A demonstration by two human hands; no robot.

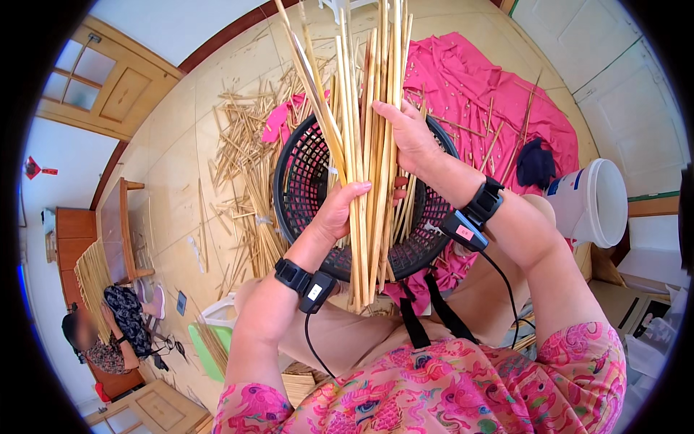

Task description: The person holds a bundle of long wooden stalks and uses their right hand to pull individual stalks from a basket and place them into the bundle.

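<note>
A bundle of long dry plant stalks (374, 157) stands over a black plastic basket (287, 217) in front of me. My left hand (339, 209) grips the bundle's lower part, with its thumb across the front and some fingertips showing on the far side. Higher up, my right hand (409, 133) is closed around the right side of the same bundle. The stalks' lower ends reach past the basket's near rim, and their tops run out of view. More stalks stand inside the basket, partly hidden behind the bundle.
Loose stalks (244, 141) cover the tiled floor left of the basket. Right of it lies a pink cloth (504, 108) with scattered bits, a dark cloth (535, 164) and a white bucket (591, 203). A green and white stool (206, 347) is lower left. Another person (108, 336) sits far left holding stalks.
</note>
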